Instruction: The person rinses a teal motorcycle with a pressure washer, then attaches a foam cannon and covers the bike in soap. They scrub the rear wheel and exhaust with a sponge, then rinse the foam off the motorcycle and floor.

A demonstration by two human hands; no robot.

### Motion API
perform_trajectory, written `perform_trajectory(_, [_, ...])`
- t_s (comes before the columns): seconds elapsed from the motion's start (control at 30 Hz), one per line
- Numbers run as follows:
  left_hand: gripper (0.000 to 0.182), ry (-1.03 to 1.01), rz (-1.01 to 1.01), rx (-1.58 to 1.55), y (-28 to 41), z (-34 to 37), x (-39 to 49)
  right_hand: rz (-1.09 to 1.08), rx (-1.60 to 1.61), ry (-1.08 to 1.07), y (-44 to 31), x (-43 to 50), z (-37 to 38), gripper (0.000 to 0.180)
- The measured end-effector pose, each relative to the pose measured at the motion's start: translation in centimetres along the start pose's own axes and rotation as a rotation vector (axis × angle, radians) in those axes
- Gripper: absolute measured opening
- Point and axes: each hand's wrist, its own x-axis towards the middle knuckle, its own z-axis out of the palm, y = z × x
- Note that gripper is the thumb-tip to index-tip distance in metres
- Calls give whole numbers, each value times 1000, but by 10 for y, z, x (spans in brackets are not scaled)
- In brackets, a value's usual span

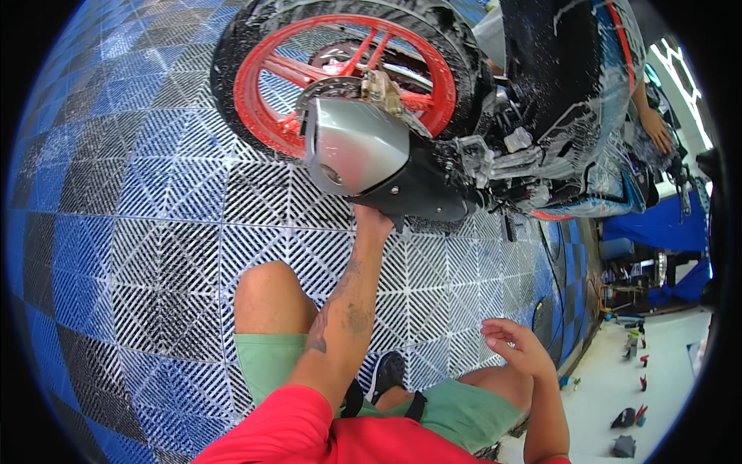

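A motorcycle's rear end fills the upper view, streaked with white foam. Its red rear wheel rim (pixel 246 87) sits inside a black tyre (pixel 223 69). In front of the wheel is the exhaust muffler, with a silver cover (pixel 362 145) and a black body (pixel 432 188). My left hand (pixel 374 219) reaches beneath the muffler; only the wrist area shows and the fingers are hidden, so what it holds or touches cannot be seen. Above my bent right knee, my right hand (pixel 513 342) hangs in the air with loosely curled fingers, nothing visible in it.
Another person's hand (pixel 656 130) rests on a dark, foamy mitt or cloth at the motorcycle's far right. Wet blue and black grated floor tiles (pixel 168 255) surround me. A dark cable or hose (pixel 559 261) crosses the floor at right. Several small items hang by a white wall (pixel 603 371).
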Motion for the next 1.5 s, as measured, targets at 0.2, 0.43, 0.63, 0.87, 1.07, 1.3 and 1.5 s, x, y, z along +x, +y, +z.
perform_trajectory(0.2, [44, 144, -223, 92, -65, -48, 11, -76, 24, -18, 14, 19, 1, 46])
perform_trajectory(0.43, [51, 448, -650, 223, -109, -12, -89, -264, 93, 353, 87, 112, -37, 59])
perform_trajectory(0.63, [49, 129, -847, 527, -127, 68, -89, -229, 700, -107, 116, 167, -75, 62])
perform_trajectory(0.87, [44, 252, -390, 1400, -139, 99, -74, -125, 1026, -175, 136, 201, -118, 37])
perform_trajectory(1.07, [28, 250, 415, 1496, -118, 131, -89, -540, 1141, 376, 195, 252, -195, 28])
perform_trajectory(1.3, [15, -135, 1363, 2499, -95, 186, -53, -408, -137, 318, 156, 357, -156, 48])
perform_trajectory(1.5, [12, -84, 1451, 2890, -79, 176, -17, -661, 149, -147, 112, 390, -160, 56])
